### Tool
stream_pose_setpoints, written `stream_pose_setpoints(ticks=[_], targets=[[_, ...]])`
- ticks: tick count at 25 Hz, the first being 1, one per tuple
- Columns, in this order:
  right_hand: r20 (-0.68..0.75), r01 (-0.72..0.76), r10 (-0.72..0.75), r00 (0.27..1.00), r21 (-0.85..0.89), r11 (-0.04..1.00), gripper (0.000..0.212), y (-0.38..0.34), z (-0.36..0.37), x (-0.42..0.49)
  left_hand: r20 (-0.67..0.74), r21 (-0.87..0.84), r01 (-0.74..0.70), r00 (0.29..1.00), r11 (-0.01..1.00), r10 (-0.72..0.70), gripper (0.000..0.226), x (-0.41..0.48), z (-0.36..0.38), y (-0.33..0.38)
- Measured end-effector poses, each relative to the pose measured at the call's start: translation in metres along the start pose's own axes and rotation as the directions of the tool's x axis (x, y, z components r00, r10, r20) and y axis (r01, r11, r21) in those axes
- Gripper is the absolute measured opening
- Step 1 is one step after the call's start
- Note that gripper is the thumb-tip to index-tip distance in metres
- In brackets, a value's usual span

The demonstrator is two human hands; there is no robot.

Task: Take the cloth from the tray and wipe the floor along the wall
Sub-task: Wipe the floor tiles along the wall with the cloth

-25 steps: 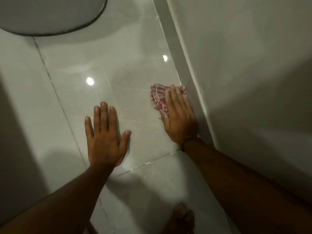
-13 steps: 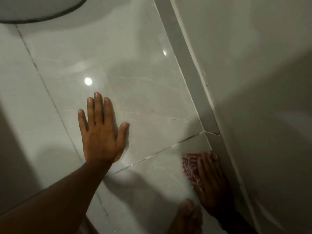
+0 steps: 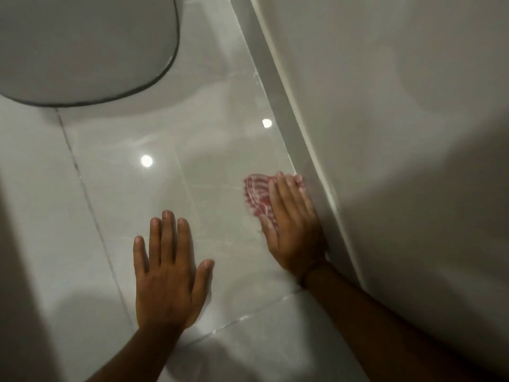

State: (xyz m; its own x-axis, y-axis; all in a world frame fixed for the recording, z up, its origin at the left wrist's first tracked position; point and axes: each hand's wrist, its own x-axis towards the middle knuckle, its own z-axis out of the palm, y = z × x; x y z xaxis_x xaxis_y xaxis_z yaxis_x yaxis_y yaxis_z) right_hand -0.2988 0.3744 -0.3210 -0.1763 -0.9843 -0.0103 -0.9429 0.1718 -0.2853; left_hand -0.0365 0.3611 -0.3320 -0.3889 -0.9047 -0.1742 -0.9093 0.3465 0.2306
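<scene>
A red and white striped cloth [image 3: 256, 194] lies flat on the glossy grey floor tiles [image 3: 192, 172], right beside the skirting of the wall [image 3: 385, 133]. My right hand [image 3: 292, 224] presses down on the cloth with fingers together, covering its right half. Its edge touches the skirting. My left hand [image 3: 168, 274] rests flat on the tile to the left, fingers spread, holding nothing. No tray is in view.
A large round grey object with a dark rim [image 3: 82, 48] fills the upper left, above the floor. The pale skirting strip [image 3: 300, 150] runs diagonally along the wall. Grout lines cross the tiles at left and below my hands.
My right hand has pushed the cloth forward along the wall, from near my foot half a second ago to well past the grout line. The left hand stays planted.
</scene>
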Motion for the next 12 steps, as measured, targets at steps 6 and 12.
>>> stream_pose_setpoints(ticks=[6, 12], targets=[[0.003, -0.024, 0.024, 1.0, 0.033, 0.999, 0.067, -0.017, 0.013, 0.134, 0.021, 0.022, 0.0, 1.0, 1.0, 0.0, 0.086, -0.004, 0.003, -0.002], [0.028, -0.039, 0.039, 0.999, 0.005, 0.999, 0.069, -0.011, 0.005, 0.073, 0.02, 0.01, -0.003, 1.0, 1.0, 0.003, 0.085, -0.001, 0.002, 0.0]])
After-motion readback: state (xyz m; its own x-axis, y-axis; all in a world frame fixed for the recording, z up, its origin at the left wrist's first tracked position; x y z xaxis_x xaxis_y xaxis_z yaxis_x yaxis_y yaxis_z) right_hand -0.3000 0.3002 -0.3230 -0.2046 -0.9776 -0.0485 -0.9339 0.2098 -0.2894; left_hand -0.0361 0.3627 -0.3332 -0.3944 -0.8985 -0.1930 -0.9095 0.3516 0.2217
